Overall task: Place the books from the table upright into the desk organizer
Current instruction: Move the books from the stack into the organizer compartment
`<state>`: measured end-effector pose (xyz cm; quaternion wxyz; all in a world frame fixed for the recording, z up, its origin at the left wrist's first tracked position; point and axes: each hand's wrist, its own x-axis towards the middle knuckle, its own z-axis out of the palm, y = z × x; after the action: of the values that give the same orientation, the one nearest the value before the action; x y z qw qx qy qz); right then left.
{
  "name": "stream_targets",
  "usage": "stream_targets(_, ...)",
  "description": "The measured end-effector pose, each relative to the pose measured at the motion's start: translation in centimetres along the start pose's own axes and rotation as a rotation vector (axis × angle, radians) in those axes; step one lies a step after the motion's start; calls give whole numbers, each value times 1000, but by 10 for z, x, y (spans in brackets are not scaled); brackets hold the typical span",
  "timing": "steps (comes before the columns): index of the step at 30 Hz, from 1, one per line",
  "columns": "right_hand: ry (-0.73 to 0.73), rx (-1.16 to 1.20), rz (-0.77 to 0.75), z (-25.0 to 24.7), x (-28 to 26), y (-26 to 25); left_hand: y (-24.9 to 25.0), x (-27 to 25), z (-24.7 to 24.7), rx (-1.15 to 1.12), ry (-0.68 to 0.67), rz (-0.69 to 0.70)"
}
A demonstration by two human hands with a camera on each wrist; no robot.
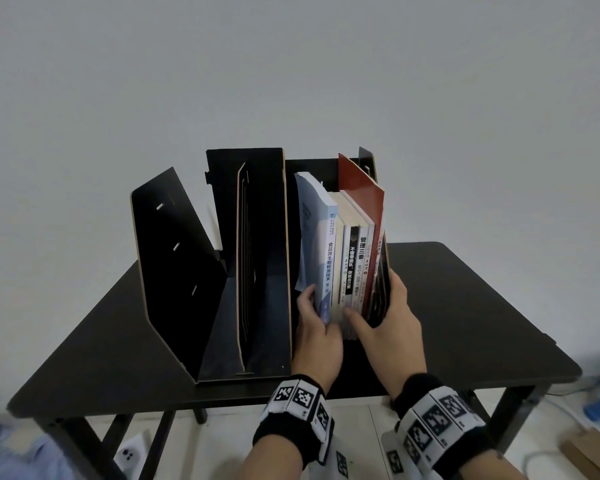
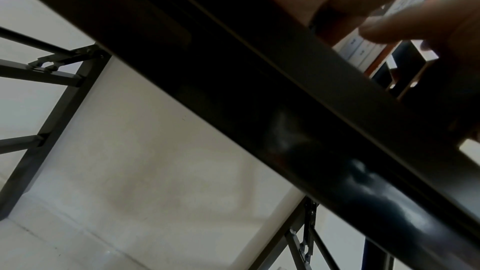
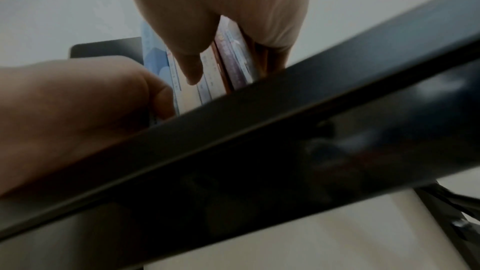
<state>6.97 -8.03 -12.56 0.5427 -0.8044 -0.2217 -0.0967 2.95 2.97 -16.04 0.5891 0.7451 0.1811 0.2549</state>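
A black desk organizer (image 1: 257,237) stands on the black table (image 1: 482,306). Several books (image 1: 355,261) stand upright in its right compartment, spines toward me, with a red-covered one (image 1: 361,188) at the right. A light blue book (image 1: 314,230) stands at the left of the row. My left hand (image 1: 314,315) grips that book's lower spine. My right hand (image 1: 374,306) clasps the rest of the row, thumb on the spines and fingers outside the organizer's right wall. The right wrist view shows the right thumb on the spines (image 3: 207,81) and the left hand (image 3: 78,100) beside them.
The organizer's left compartments (image 1: 222,306) hold no books; a slanted left panel (image 1: 174,258) leans outward. The table's front edge (image 2: 259,100) fills both wrist views. A grey wall lies behind. On the floor below lie a white socket strip (image 1: 129,455) and cables.
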Motion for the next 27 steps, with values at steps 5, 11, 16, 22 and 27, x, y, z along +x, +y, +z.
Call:
stream_targets(5,-10,3,22,1,-2,0,2,0,0,2,15,-13)
stream_targets(11,-7,-16,35,2,-4,1,1,0,2,33,35,-19)
stream_targets(16,-19,-67,63,1,-4,-1,3,-2,2,58,37,-10)
stream_targets(22,-36,-144,85,0,-6,-7,10,-3,3,87,33,3)
stream_targets(27,-60,-221,94,-7,-9,-17,17,-14,-4,190,-29,17)
